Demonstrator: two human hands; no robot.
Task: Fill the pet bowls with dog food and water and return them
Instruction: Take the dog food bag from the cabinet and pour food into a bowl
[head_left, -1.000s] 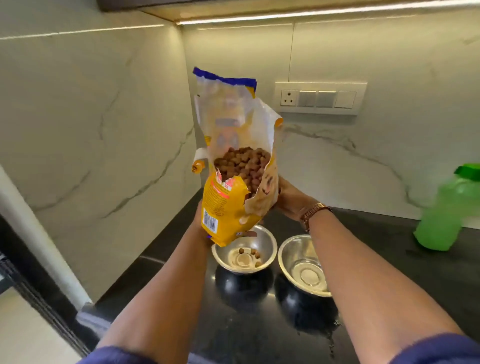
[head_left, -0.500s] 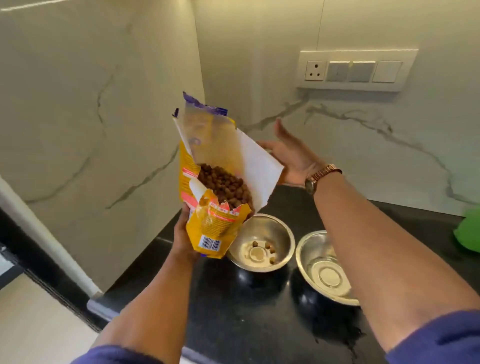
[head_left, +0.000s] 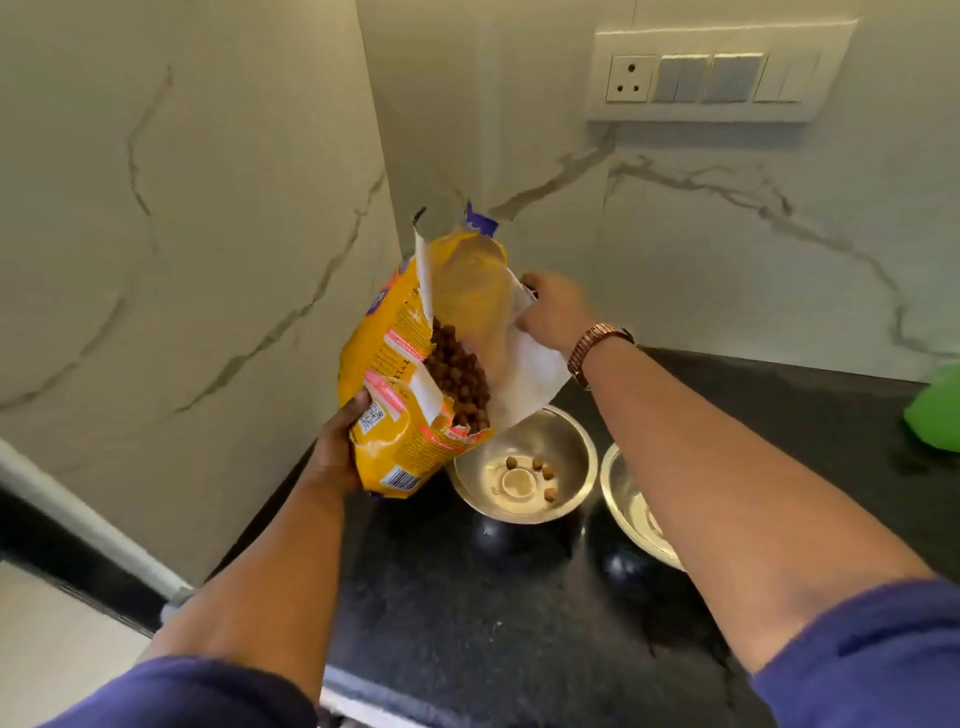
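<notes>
Now the right hand (head_left: 558, 312) has returned to grip the torn yellow kibble bag (head_left: 400, 364); the left hand (head_left: 337, 447) still holds its base, tilted for pouring into the nearly empty steel bowl (head_left: 571, 447).

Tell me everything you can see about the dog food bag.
The dog food bag is glossy yellow plastic with orange labels, barcodes and a blue top edge. Torn open, it shows brown kibble inside. It is tilted over the left steel bowl. The left hand grips its lower side; the right hand holds its white inner flap.

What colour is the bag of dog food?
Mostly yellow-orange bag of dog food, with a blue top edge; the head view shows it.
</notes>
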